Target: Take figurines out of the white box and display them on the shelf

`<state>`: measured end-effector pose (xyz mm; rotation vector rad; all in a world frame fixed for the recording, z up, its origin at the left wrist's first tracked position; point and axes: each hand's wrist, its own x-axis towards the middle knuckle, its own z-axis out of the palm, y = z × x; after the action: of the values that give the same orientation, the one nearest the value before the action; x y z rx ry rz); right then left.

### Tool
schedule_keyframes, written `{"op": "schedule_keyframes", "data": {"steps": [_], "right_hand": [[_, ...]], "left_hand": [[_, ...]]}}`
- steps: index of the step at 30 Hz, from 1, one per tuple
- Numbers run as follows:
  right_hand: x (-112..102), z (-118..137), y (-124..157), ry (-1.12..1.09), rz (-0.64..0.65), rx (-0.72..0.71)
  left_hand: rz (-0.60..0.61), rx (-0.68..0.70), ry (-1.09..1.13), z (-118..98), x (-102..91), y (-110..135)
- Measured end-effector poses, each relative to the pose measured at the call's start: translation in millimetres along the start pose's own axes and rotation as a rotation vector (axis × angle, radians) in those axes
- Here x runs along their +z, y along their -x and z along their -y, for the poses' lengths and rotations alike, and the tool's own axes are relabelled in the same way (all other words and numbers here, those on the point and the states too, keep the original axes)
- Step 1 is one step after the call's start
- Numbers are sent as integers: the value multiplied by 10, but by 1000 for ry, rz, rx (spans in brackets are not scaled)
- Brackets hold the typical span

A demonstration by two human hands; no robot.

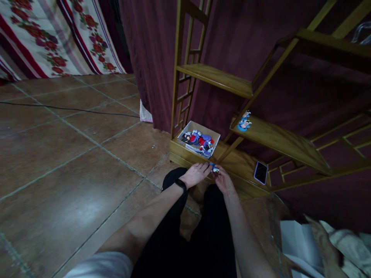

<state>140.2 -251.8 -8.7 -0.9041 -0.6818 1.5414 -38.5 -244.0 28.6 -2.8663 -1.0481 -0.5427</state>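
Observation:
Between my two hands, just in front of the low wooden shelf, is a small blue and white figurine [214, 168]. My left hand [198, 174], with a black band on its wrist, has its fingers closed on the figurine's left side. From the other side my right hand [223, 180] pinches it. Beyond my left hand a shallow white box [188, 147] stands on the bottom board, holding several small figurines and discs in red, purple, black and white. On the middle shelf board, at its left end, stand blue-based figurines [244, 124].
The wooden shelf unit [214, 77] has stepped boards and slanting posts above my hands. A phone [261, 172] lies on the bottom board at the right. White boxes [300, 241] and cloth [350, 247] are on the floor at lower right. A dark cable [69, 109] crosses the tiles.

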Motion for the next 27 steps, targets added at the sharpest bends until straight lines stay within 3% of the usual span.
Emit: {"op": "schedule_keyframes", "data": {"steps": [21, 24, 27], "right_hand": [[22, 33, 47, -37, 34, -48], [28, 18, 26, -46, 42, -46], [61, -2, -6, -56, 34, -46]], "left_hand": [[-52, 50, -21, 27, 0, 9], [-103, -1, 90, 47, 49, 3], [-176, -161, 388, 90, 146, -39]]}}
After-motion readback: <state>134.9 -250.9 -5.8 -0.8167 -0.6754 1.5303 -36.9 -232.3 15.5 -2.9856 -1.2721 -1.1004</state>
